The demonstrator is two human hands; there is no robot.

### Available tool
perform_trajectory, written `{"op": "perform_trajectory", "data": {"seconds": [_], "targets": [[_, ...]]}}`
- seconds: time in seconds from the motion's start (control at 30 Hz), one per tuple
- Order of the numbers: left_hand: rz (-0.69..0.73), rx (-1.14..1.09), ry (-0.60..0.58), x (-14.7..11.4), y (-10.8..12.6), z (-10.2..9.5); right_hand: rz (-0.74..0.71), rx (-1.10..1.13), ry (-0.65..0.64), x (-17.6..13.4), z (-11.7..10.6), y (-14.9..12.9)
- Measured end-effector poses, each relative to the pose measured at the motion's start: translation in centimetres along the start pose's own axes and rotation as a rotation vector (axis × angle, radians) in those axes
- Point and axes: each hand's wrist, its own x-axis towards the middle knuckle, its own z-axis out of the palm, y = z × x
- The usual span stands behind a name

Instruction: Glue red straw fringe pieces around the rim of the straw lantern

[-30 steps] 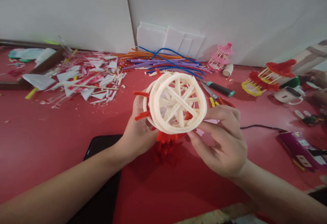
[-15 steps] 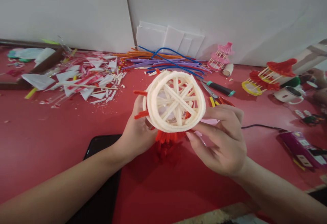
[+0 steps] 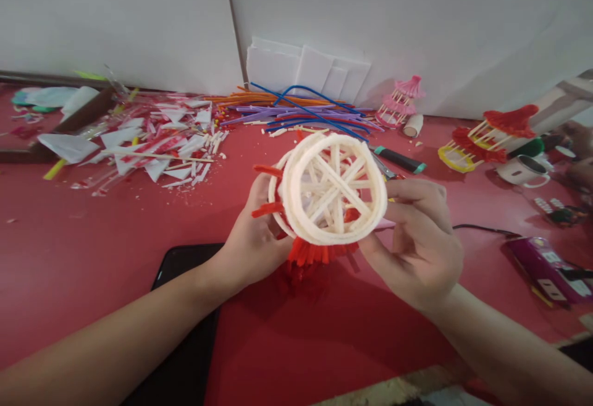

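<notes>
A pipe-cleaner model is held up over the red table, its round cream end with crossed spokes facing me. Red pipe-cleaner pieces poke out at its left side, and a red fringe hangs below. My left hand grips the model from the left, with its fingertips hidden behind it. On the other side, my right hand pinches the lower right of the cream rim between thumb and fingers. Something pale pink shows partly behind the rim near those fingers.
Plastic and paper scraps cover the back left. Pipe cleaners lie along the wall. A cutter, small pink tower, red-and-yellow tower, white mug and purple power strip stand rightward. A black tablet-like slab lies below my left arm.
Both hands have shifted slightly right with the model. It has turned a little, so more of its left side and a second cream ring behind the front one show.
</notes>
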Motion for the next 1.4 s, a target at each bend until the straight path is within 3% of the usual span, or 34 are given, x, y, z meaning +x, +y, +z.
{"op": "perform_trajectory", "data": {"seconds": [0.43,0.7,1.03,1.2,1.27,1.33,1.4], "targets": [[-0.011,0.133,-0.007,0.2,-0.1,0.0,-0.047,-0.103,0.048,-0.1,0.3,-0.1],[-0.021,0.112,-0.013,0.3,0.5,0.4,0.042,0.127,-0.046,-0.2,-0.1,0.5],[0.015,0.131,0.004,0.2,-0.1,0.0,0.109,0.112,-0.06,-0.1,0.4,0.1],[0.012,0.088,0.072,0.5,0.3,0.0,0.147,0.202,-0.012,0.4,-0.8,1.7],[0.029,0.091,0.098,0.6,0.1,-0.3,0.237,0.126,-0.212,0.4,-1.7,3.0],[0.024,0.081,0.107,0.7,-0.3,-0.7,0.189,-0.075,-0.544,0.0,-2.3,4.4],[0.003,0.066,0.128,0.7,-0.7,-1.0,0.138,-0.28,-0.697,-0.9,-2.4,5.7]]}}
